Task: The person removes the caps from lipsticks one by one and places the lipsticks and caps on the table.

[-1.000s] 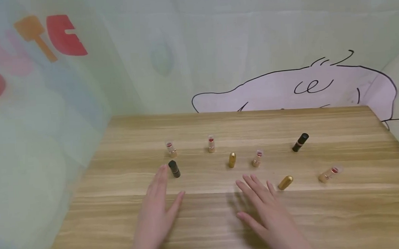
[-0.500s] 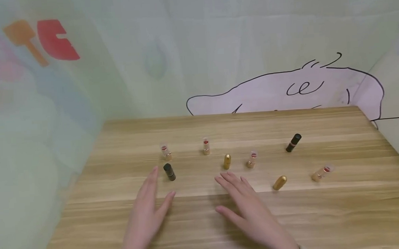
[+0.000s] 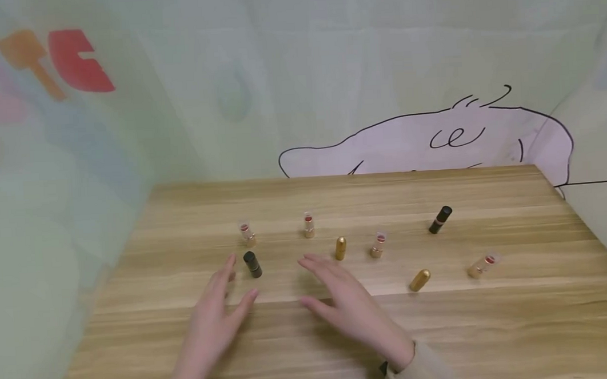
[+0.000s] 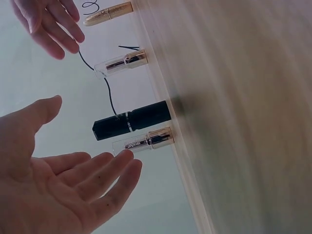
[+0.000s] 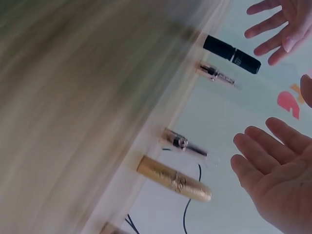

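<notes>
My left hand (image 3: 212, 317) is spread with nothing in it, its fingertips beside a black lipstick tube (image 3: 253, 265) standing on the table. In the left wrist view that black tube (image 4: 131, 120) rises between thumb and fingers, apart from both. Just behind it stands a clear-capped lipstick (image 3: 247, 235). My right hand (image 3: 348, 301) also holds nothing; its fingers reach leftward over the table, short of a gold lipstick tube (image 3: 341, 248). In the right wrist view the gold tube (image 5: 174, 179) stands beyond the fingertips, with a clear-capped lipstick (image 5: 183, 143) close by.
Another clear-capped lipstick (image 3: 309, 225) stands at the back middle, and one more (image 3: 378, 245) right of the gold tube. Farther right are a second gold tube (image 3: 420, 280), a second black tube (image 3: 441, 219) and a clear-capped lipstick (image 3: 482, 266). A printed curtain (image 3: 191, 104) hangs behind the wooden table (image 3: 496, 328).
My right hand has moved left, from near the right-hand gold tube toward the middle and the left hand. The whole scene shifts slightly left in view; the lipsticks keep their places.
</notes>
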Motion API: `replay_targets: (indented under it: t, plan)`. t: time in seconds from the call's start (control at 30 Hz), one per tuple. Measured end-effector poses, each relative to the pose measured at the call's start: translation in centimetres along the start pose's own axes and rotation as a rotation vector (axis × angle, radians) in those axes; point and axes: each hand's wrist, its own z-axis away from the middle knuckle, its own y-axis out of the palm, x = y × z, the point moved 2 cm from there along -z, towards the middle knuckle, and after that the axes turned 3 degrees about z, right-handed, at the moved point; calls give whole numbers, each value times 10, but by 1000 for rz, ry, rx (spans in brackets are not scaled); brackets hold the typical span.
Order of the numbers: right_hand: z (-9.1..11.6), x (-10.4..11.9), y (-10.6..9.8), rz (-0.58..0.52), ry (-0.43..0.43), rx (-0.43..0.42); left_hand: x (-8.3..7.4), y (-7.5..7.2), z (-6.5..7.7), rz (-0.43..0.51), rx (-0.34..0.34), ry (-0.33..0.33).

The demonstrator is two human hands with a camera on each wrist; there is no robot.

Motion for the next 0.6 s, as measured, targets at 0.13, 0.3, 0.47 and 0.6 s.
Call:
replay_targets:
  t: [0.13, 0.3, 0.47, 0.6]
  plan:
    - [-8, 3, 7, -15, 7, 26, 3, -2, -5, 14, -8, -9]
    - [-20, 7, 11, -50, 15, 54, 5, -3, -16, 60, 37, -50]
    - [-35, 12, 16, -123, 31, 83, 10, -4, -23, 162, 92, -126]
    - [-45, 14, 19, -152, 45, 104, 13, -3, -27, 215, 106, -161]
